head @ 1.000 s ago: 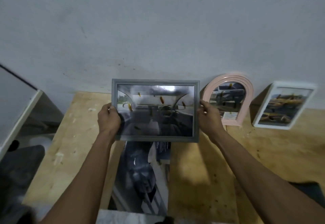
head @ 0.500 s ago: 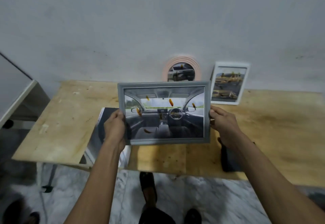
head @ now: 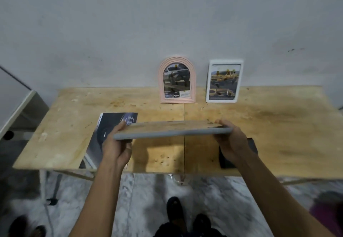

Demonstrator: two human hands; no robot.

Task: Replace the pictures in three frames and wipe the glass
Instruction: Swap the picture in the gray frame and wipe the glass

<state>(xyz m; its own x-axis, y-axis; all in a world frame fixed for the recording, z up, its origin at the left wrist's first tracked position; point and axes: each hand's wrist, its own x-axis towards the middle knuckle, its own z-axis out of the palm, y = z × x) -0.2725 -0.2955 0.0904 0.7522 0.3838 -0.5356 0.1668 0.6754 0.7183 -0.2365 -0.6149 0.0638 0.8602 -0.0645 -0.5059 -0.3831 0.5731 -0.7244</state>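
Note:
I hold a grey picture frame tipped nearly flat above the plywood table, its grey edge facing me and its glass reflecting the wood. My left hand grips its left end and my right hand grips its right end. A pink arched frame and a white rectangular frame lean upright against the wall at the table's back, each with a car picture inside.
A dark car magazine lies on the table under my left hand. A dark cloth lies under my right hand near the front edge. A white cabinet stands at the left. My feet show on the marble floor.
The grey frame, held upright with its car-interior picture facing me, has tipped down to nearly horizontal. I have stepped back from the table, so more of it shows.

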